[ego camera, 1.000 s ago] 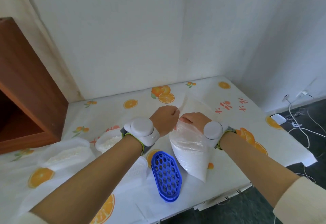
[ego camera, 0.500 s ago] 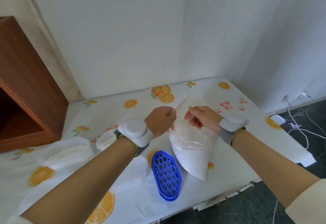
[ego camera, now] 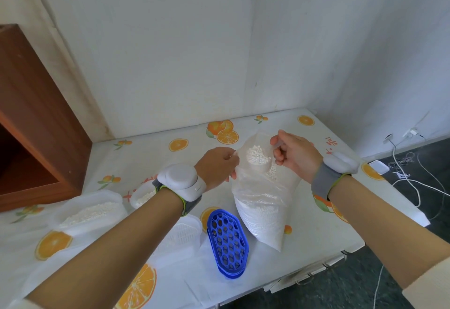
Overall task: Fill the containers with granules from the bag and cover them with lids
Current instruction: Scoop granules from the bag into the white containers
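Orange-print tablecloth (ego camera: 316, 240) carries everything. Clear bag (ego camera: 263, 211) of white granules stands centre, mouth held wide. Filled big container (ego camera: 90, 211) near left, small container (ego camera: 143, 195) just beyond it. Blue lattice lid (ego camera: 227, 240) just left of bag. Left hand (ego camera: 215, 167) pinches bag's left rim. Right hand (ego camera: 295, 156) grips clear scoop (ego camera: 258, 159), heaped, inside the mouth.

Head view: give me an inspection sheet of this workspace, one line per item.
Surface: table under orange-print cloth.
Job's things: bag of granules, open; large container and small container hold granules, uncovered; blue lid and white lid lie near.
Clutter: nothing seen.
Grippers: left hand pinches bag's edge; right hand grips a clear scoop of granules.
Cables: white cables on floor, right.
Surroundings: wooden cabinet left; white walls.
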Action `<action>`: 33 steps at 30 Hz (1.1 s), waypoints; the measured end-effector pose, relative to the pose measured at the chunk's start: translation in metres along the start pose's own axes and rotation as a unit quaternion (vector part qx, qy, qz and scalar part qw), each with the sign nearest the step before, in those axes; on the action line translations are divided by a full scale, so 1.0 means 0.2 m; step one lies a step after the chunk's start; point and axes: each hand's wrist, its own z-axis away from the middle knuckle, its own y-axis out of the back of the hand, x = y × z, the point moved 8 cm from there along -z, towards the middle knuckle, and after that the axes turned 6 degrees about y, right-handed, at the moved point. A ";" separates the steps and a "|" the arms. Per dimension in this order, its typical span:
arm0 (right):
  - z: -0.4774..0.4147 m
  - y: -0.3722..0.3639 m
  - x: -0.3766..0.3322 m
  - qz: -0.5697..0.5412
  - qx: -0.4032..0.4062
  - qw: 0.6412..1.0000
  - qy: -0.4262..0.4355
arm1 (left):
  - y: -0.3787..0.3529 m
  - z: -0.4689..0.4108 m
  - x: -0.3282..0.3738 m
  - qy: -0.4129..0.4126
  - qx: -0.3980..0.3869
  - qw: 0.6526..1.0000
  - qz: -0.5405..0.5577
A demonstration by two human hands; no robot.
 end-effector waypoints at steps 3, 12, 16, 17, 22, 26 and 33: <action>0.00 0.01 -0.01 -0.029 0.002 1.000 0.000 | 0.01 0.00 0.00 -0.004 0.001 1.000 0.008; 0.02 -0.09 -0.12 -0.082 -0.033 0.996 0.015 | 0.07 0.03 -0.02 -0.017 0.002 0.999 0.046; 0.04 -0.19 -0.16 -0.085 -0.054 0.995 0.019 | 0.14 0.05 -0.12 0.011 0.020 0.998 0.061; 0.04 -0.23 -0.17 -0.088 -0.065 0.994 0.021 | 0.17 0.07 -0.15 0.017 0.028 0.998 0.059; 0.06 -0.54 -0.18 -0.084 -0.138 0.987 0.024 | 0.36 0.20 -0.42 0.063 0.083 0.994 0.024; 0.10 -0.80 -0.11 -0.071 -0.203 0.976 0.021 | 0.51 0.35 -0.68 0.106 0.118 0.987 0.009; 0.26 -1.28 0.18 -0.055 -0.322 0.945 -0.031 | 0.70 0.70 -1.17 0.225 0.185 0.957 -0.002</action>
